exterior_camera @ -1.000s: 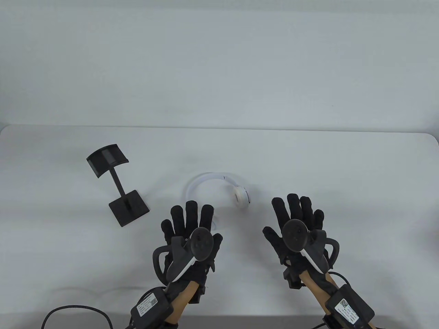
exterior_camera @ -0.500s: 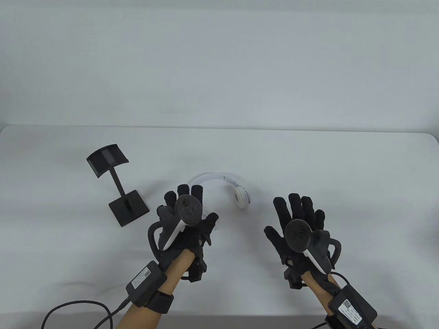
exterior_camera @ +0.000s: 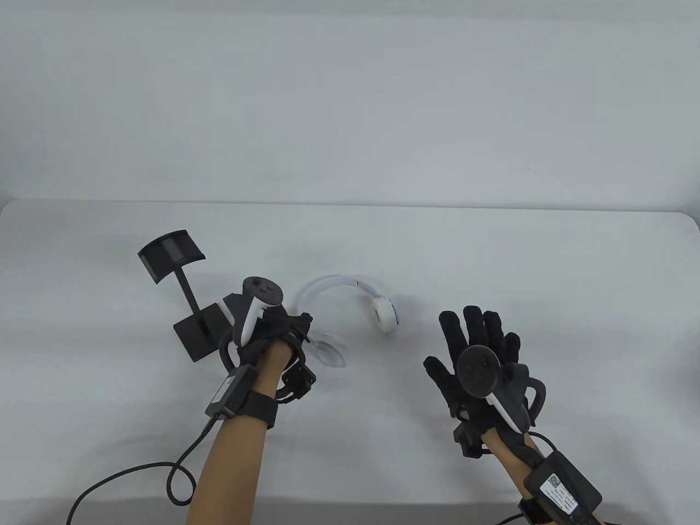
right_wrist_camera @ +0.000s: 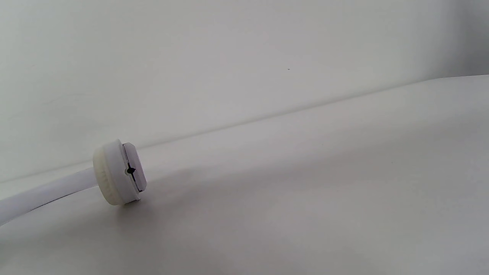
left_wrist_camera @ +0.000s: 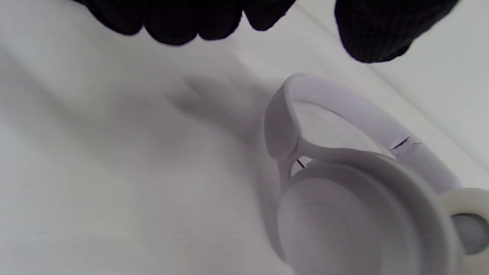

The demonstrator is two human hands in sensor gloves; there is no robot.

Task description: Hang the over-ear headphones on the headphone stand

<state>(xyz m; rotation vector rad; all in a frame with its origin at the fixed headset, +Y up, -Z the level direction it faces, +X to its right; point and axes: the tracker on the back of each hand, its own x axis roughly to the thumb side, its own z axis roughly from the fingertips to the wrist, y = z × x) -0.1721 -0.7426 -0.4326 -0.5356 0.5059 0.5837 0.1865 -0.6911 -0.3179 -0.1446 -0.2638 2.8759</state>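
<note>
White over-ear headphones (exterior_camera: 340,281) lie flat in the middle of the table, one ear cup (exterior_camera: 386,315) on the right and one (exterior_camera: 331,350) on the near left. The black headphone stand (exterior_camera: 187,298) stands upright to their left. My left hand (exterior_camera: 280,329) is raised and turned on its side between the stand's base and the near-left ear cup. In the left wrist view its fingers (left_wrist_camera: 172,23) and thumb hang apart above the headband (left_wrist_camera: 344,110), touching nothing. My right hand (exterior_camera: 484,350) lies flat with fingers spread, right of the headphones, empty. The right wrist view shows the right ear cup (right_wrist_camera: 118,172).
A black cable (exterior_camera: 136,476) from my left wrist loops over the table's near left edge. The white table (exterior_camera: 547,273) ends at a pale wall behind.
My left hand has moved forward and left, turning from flat to on its side, uncovering the near-left ear cup. My right hand has barely shifted. The headphones and stand have not moved.
</note>
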